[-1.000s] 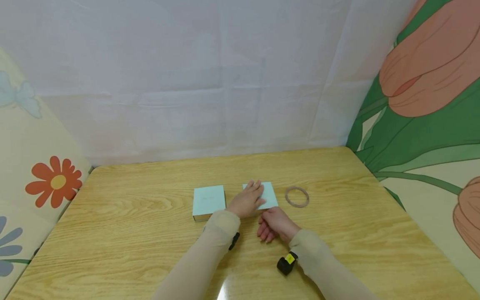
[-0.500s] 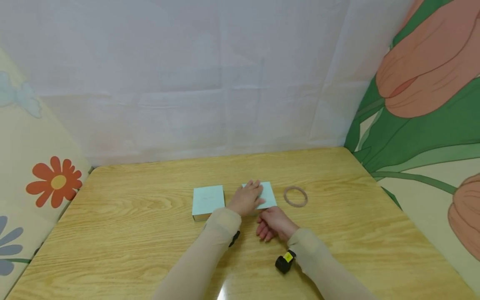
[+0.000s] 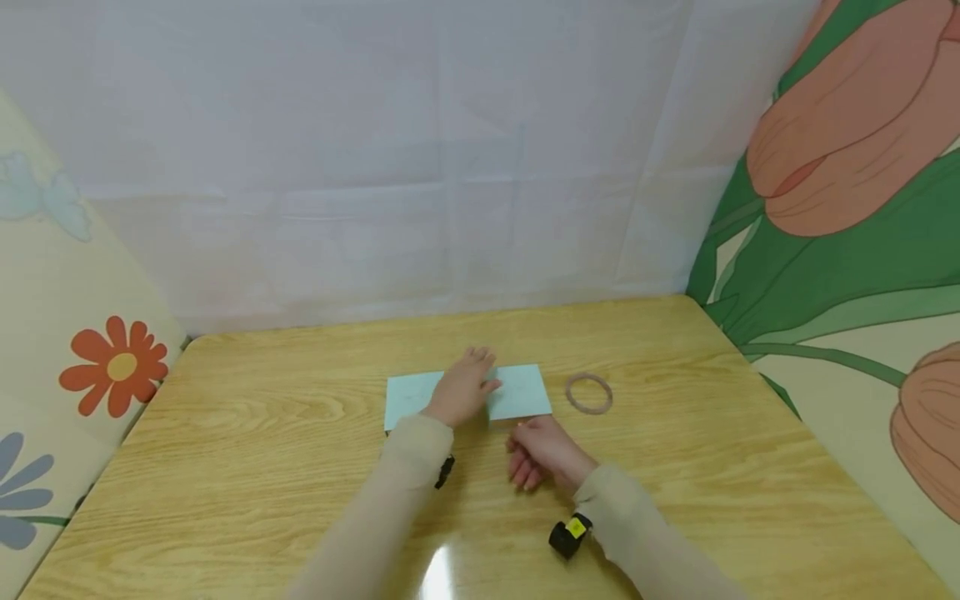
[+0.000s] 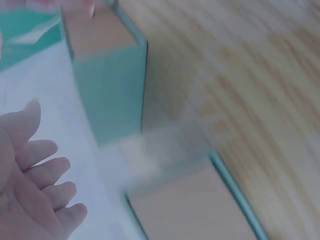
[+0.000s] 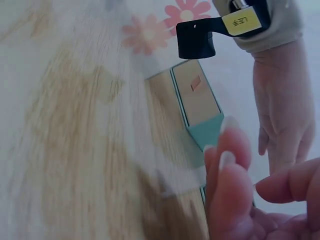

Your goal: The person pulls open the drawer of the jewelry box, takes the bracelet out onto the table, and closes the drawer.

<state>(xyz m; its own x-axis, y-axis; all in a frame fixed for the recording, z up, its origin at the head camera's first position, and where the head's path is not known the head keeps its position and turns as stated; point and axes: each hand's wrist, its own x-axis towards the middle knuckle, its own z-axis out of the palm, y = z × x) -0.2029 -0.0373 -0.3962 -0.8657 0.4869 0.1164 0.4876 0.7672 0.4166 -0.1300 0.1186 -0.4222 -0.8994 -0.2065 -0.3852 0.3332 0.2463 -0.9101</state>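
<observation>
Two pale mint boxes lie side by side on the wooden table. My left hand is above the inner side of the left box, over the gap between the two, its fingers relaxed and holding nothing. Whether it touches that box cannot be told. The right box shows most of its top. At its front edge is my right hand, fingers loosely curled, with no hold on the box visible. In the right wrist view, the fingers cover much of the right box. The left wrist view shows tan front faces with mint edges.
A pinkish-brown ring lies on the table to the right of the right box. A white cloth hangs behind the table's far edge. Flower-printed panels stand at both sides.
My left hand has lifted off the right box's top and moved left toward the left box. My right hand stays by the right box's front edge, almost unmoved.
</observation>
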